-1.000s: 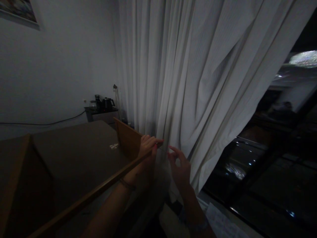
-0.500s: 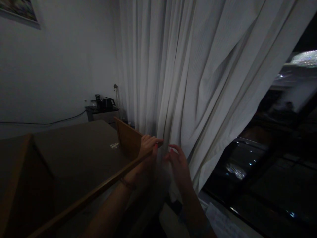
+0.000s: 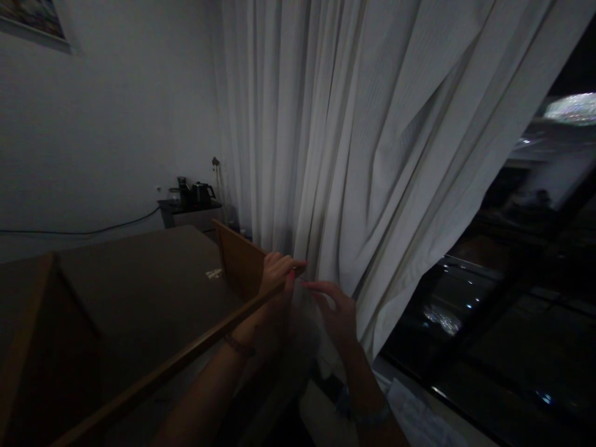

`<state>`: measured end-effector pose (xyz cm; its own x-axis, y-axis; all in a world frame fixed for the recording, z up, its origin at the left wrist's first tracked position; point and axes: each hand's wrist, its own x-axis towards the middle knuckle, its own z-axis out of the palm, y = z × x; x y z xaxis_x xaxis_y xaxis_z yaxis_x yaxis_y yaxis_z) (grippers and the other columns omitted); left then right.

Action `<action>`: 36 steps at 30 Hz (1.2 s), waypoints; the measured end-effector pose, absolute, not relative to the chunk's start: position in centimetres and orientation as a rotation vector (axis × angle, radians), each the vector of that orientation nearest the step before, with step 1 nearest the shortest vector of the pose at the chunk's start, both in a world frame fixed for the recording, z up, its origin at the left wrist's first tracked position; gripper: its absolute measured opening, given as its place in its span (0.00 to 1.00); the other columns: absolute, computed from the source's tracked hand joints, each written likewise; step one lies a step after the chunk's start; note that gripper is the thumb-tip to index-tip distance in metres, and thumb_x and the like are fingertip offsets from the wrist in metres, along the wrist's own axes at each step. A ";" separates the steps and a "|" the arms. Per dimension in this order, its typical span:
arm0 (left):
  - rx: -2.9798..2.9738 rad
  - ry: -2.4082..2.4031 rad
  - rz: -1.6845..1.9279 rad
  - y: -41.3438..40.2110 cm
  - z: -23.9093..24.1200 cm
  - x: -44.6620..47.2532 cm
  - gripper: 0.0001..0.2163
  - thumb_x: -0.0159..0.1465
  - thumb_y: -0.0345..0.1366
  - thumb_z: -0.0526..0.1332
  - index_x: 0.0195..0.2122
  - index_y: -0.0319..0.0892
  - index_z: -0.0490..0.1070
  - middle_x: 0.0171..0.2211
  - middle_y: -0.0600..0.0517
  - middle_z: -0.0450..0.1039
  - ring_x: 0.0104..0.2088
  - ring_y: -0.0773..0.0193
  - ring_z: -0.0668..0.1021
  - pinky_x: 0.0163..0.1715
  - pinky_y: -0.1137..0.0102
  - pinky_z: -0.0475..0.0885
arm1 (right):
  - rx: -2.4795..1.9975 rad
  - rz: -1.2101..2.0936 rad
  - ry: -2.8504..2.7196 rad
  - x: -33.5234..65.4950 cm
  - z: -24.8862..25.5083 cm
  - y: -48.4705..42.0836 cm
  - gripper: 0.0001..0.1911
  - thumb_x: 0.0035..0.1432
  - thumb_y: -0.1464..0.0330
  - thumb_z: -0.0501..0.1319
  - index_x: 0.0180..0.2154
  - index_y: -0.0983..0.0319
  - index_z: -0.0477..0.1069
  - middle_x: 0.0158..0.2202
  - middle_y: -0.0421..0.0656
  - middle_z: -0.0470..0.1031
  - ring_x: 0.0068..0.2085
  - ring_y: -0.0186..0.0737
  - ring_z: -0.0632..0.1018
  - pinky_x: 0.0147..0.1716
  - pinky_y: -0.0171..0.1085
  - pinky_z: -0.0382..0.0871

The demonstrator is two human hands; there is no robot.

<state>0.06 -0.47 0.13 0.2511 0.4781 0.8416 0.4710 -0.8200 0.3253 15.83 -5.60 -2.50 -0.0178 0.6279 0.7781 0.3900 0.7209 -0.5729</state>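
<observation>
A wooden furniture piece with a long board edge (image 3: 186, 357) and upright end panels (image 3: 239, 254) rests on a brown-topped table (image 3: 139, 261). At the far corner of the board, my left hand (image 3: 278, 273) is closed around the wood, fingers over the top and thumb near the edge. Just right of that corner is my right hand (image 3: 338, 310), thumb and forefinger brought together and pointing at the board's end. Something thin may be between those fingertips, but it is too small and dark to make out.
White curtains (image 3: 316, 136) hang close behind my hands, beside a dark window (image 3: 488, 310). A small cabinet (image 3: 193, 214) with a black kettle (image 3: 202, 191) stands in the back corner. Papers (image 3: 414, 410) lie low at right; small pieces (image 3: 214, 274) lie on the table.
My right hand's fingertips have moved slightly left and down, closer to the board's end, and have come together. My left hand keeps the same hold on the wood.
</observation>
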 end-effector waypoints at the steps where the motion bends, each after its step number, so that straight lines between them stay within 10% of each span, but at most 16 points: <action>1: 2.479 0.940 1.673 -0.5 0.1 0.1 0.19 0.67 0.39 0.42 0.38 0.44 0.73 0.29 0.50 0.75 0.34 0.58 0.71 0.42 0.59 0.63 | -0.848 0.178 -1.628 15.7 -2.3 -5.7 0.08 0.63 0.65 0.59 0.39 0.53 0.78 0.37 0.40 0.80 0.40 0.38 0.79 0.42 0.40 0.72; 12: 2.507 0.991 1.630 0.1 -0.2 0.0 0.19 0.67 0.40 0.42 0.38 0.45 0.73 0.29 0.49 0.74 0.34 0.58 0.71 0.41 0.61 0.63 | -0.868 0.667 -1.207 13.8 -1.6 -5.5 0.17 0.62 0.60 0.58 0.50 0.59 0.70 0.24 0.36 0.71 0.26 0.32 0.74 0.26 0.31 0.70; 24: 2.512 0.904 1.738 0.2 -0.3 0.2 0.21 0.69 0.41 0.41 0.38 0.44 0.73 0.28 0.50 0.75 0.32 0.58 0.70 0.40 0.60 0.62 | -0.909 -0.435 -1.610 16.5 -3.8 -5.1 0.12 0.61 0.67 0.62 0.47 0.51 0.75 0.43 0.43 0.76 0.44 0.41 0.76 0.46 0.42 0.72; 36: 2.505 0.933 1.695 0.2 -0.4 0.1 0.19 0.68 0.40 0.42 0.39 0.44 0.73 0.30 0.50 0.75 0.34 0.59 0.71 0.41 0.61 0.62 | -0.931 -0.212 -1.628 15.5 -2.6 -5.1 0.12 0.64 0.66 0.56 0.48 0.55 0.74 0.32 0.41 0.77 0.31 0.36 0.75 0.34 0.37 0.70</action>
